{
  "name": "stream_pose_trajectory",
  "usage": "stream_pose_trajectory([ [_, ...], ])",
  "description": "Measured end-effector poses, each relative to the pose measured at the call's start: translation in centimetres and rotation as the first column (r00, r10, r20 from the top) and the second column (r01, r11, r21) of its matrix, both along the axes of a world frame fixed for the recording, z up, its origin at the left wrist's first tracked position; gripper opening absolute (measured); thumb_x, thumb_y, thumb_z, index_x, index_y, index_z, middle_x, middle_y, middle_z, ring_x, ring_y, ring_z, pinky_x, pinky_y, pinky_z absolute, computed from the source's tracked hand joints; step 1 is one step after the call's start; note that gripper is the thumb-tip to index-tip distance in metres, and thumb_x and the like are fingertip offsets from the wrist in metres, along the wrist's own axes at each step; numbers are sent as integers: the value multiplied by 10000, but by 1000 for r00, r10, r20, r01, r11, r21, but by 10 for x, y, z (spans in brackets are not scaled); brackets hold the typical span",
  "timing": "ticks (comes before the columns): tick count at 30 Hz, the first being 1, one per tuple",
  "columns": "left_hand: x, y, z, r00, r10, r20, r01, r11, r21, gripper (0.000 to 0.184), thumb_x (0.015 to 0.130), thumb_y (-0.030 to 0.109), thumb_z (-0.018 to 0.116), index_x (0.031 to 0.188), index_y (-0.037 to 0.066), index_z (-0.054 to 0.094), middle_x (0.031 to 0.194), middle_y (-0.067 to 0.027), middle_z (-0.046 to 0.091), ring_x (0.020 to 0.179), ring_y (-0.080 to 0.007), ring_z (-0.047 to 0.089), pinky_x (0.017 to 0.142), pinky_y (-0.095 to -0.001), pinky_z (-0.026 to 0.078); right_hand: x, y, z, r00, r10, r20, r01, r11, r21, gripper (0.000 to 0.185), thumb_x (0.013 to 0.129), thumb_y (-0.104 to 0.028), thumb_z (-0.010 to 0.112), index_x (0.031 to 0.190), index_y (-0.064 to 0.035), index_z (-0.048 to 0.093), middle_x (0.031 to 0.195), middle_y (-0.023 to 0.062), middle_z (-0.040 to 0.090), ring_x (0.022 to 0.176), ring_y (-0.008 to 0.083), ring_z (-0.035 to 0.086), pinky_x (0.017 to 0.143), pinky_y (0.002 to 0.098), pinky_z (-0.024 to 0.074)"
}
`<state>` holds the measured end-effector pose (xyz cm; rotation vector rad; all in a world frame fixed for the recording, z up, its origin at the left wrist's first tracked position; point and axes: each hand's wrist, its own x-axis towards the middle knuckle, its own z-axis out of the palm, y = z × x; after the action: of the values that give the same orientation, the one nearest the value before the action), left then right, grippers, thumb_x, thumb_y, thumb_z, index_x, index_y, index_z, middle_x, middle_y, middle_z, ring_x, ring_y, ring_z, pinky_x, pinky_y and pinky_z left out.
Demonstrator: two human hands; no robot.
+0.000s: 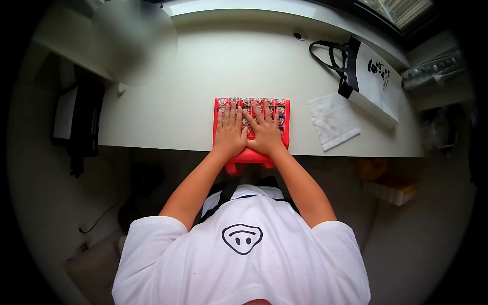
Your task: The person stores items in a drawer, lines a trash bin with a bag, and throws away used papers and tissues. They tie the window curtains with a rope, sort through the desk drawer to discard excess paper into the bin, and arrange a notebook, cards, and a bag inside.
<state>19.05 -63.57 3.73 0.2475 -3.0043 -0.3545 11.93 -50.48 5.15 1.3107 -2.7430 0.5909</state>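
Observation:
A red game board (pixel 286 122) with rows of small picture cards lies at the table's front edge, its lower part jutting out over the edge. My left hand (pixel 231 133) rests flat on its left half with the fingers spread. On the right half lies my right hand (pixel 265 133), also flat, fingers apart. The thumbs come close together near the middle of the board. Both palms and fingers cover many of the cards, so only the top row and some side cards show.
The board is on a white table (pixel 168 112). To the right are a white pouch (pixel 333 122) and a white paper bag with black handles (pixel 376 76) lying on its side. A round cable hole (pixel 299 35) is at the back. A dark device (pixel 79 119) stands at the left.

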Motion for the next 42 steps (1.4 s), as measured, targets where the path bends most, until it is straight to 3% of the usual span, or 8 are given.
stream_pose_trajectory([
  [14,4,-5,-10,998,9,-69,-13,999,-48,677,866,424,409,1372,22,207,1446,-150,147,1347,-279,109,1078,-422,81,-7,56,-18,977,-199,-76,209,967,149,715,797,-540,469,1369,-152,287,1449,11,202,1344,185,138,1029,582,54],
  [22,4,4,3,1000,-26,-3,26,992,-126,601,837,431,465,1370,223,283,1418,-189,190,1320,-391,111,1027,-571,69,1,38,-6,988,-71,-136,100,971,217,593,833,-520,426,1366,-305,280,1415,208,196,1294,427,166,994,634,61],
  [28,43,7,38,981,146,127,-148,989,14,769,715,482,619,1336,145,314,1398,-220,191,1313,-390,125,1022,-573,94,-24,26,-3,988,-24,-154,41,993,108,505,770,-321,594,1240,-235,433,1334,113,358,1257,365,277,999,607,145],
  [32,80,18,35,819,573,41,-570,802,180,942,625,439,729,1300,7,235,1237,-218,329,1158,-361,336,960,-456,280,-62,-1,28,970,-51,239,8,984,178,500,636,-181,687,1095,-159,487,1201,73,490,1166,264,420,1003,544,224],
  [36,94,35,14,544,756,363,-833,437,339,832,658,425,728,1234,-13,317,1206,-175,402,1104,-305,424,878,-342,388,-97,-28,39,835,-101,541,-133,916,377,602,543,-170,735,1100,-103,517,1005,119,605,957,257,567,841,362,442],
  [38,99,39,-10,696,540,473,-362,-305,881,626,726,317,702,1194,14,415,1169,-130,490,1063,-239,492,868,-345,413,-120,-41,23,737,-38,675,-315,864,393,422,575,-153,729,964,-26,630,896,135,648,798,227,621,736,330,481],
  [39,98,43,-15,650,458,606,-265,-610,746,458,769,196,667,1161,47,480,1135,-86,545,1030,-194,529,869,-340,430,-127,-44,25,627,-64,777,-361,859,362,411,608,-153,722,987,-26,627,897,124,649,793,210,618,738,329,480],
  [42,88,56,-61,705,474,528,45,-773,633,477,792,178,635,1205,53,433,1186,-85,510,1090,-224,489,910,-376,412,-136,-51,12,437,-68,897,-434,857,277,373,679,-155,700,1017,-21,618,900,102,649,790,184,611,741,331,479],
])
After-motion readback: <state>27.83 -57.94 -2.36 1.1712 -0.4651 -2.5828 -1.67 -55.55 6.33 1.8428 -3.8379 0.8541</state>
